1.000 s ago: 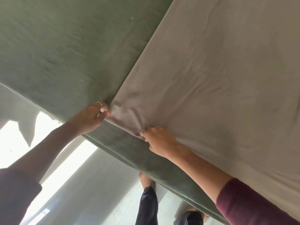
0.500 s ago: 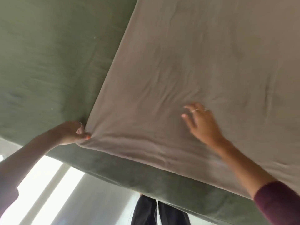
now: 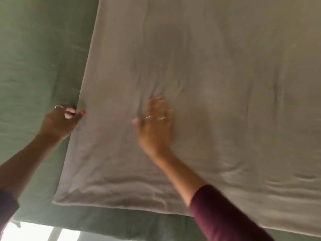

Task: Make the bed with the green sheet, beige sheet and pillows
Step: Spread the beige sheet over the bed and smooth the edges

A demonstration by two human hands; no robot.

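Observation:
The beige sheet point(image 3: 217, 94) lies spread over the green sheet point(image 3: 38, 54), which covers the bed and shows along the left side and near edge. My left hand point(image 3: 60, 121) pinches the beige sheet's left edge between thumb and fingers. My right hand point(image 3: 157, 126) lies flat on the beige sheet with fingers straight, pressing the cloth where wrinkles bunch ahead of the fingertips. Both wrists come out of dark maroon sleeves. No pillows are in view.
The bed's near edge point(image 3: 121, 226) runs across the bottom, with bright floor point(image 3: 40, 233) below it at the lower left. The beige sheet's near corner point(image 3: 57, 200) sits a little inside the green edge.
The view has moved further over the bed. My left hand has slid up the beige sheet's left edge away from the corner. My right hand let go of the near edge and now lies flat.

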